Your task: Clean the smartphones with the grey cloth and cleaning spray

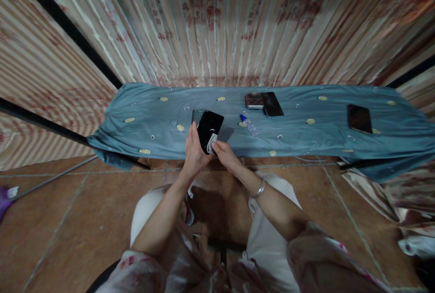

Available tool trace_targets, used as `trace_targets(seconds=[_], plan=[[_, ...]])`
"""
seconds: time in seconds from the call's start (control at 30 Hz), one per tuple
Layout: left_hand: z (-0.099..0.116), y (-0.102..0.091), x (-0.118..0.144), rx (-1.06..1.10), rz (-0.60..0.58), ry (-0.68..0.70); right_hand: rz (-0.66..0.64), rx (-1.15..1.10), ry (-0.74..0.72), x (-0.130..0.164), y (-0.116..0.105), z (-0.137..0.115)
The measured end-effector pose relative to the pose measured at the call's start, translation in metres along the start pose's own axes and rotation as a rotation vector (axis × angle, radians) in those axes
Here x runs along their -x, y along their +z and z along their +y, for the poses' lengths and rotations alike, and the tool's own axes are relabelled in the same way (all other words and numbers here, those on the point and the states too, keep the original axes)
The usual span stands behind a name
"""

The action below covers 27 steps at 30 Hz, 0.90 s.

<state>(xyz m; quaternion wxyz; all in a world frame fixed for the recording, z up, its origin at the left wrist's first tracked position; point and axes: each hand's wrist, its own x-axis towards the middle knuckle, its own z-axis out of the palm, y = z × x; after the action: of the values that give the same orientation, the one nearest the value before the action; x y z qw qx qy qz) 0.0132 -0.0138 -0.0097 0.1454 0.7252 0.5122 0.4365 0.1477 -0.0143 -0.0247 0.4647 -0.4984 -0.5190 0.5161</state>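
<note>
My left hand grips a black smartphone by its lower left side, its glossy face tilted up toward me. In my right hand a small white cloth is pinched and pressed on the phone's lower right corner. Behind the held phone, partly covered by it, a grey flat device lies on the table. A small clear bottle with a blue cap lies on its side to the right of my hands.
A blue patterned cloth covers the narrow table. Toward the back are a brown box with blurred print and a dark phone. Another dark phone lies far right. Striped curtains hang behind; black poles frame the sides.
</note>
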Motion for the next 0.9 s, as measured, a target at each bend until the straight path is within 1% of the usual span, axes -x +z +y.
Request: trace_targets(seconds=[0.1,0.17,0.27,0.33,0.37,0.47,0.5,0.57,0.63,0.73,0.83,0.9], plan=[[0.001,0.000,0.000,0.059,-0.011,-0.019,-0.007,-0.114,0.050,0.003,0.004,-0.001],[0.004,-0.001,0.001,0.126,-0.042,-0.042,0.019,-0.196,0.082,0.002,0.003,-0.003],[0.009,-0.004,0.003,0.289,-0.080,-0.138,0.081,-0.244,0.106,-0.002,-0.004,-0.007],[0.011,-0.007,0.002,0.471,-0.074,-0.264,0.103,-0.254,0.125,-0.005,-0.012,-0.010],[0.012,-0.008,0.000,0.581,-0.049,-0.352,0.101,-0.273,0.142,-0.007,-0.016,-0.012],[0.014,-0.014,-0.009,0.927,0.046,-0.674,0.052,-0.393,0.202,-0.008,-0.025,-0.018],[0.016,-0.017,-0.012,1.047,0.023,-0.774,0.026,-0.437,0.220,-0.008,-0.027,-0.019],[0.021,-0.022,-0.018,1.264,-0.082,-0.867,-0.035,-0.506,0.254,-0.006,-0.028,-0.021],[0.029,-0.028,-0.022,1.394,-0.141,-0.918,-0.103,-0.557,0.297,-0.003,-0.027,-0.023],[0.041,-0.034,-0.023,1.492,-0.159,-0.977,-0.181,-0.647,0.362,0.000,-0.023,-0.025],[0.048,-0.036,-0.023,1.528,-0.178,-0.985,-0.211,-0.733,0.391,0.002,-0.019,-0.029],[0.049,-0.035,-0.023,1.511,-0.193,-0.983,-0.229,-0.742,0.416,0.003,-0.018,-0.031]])
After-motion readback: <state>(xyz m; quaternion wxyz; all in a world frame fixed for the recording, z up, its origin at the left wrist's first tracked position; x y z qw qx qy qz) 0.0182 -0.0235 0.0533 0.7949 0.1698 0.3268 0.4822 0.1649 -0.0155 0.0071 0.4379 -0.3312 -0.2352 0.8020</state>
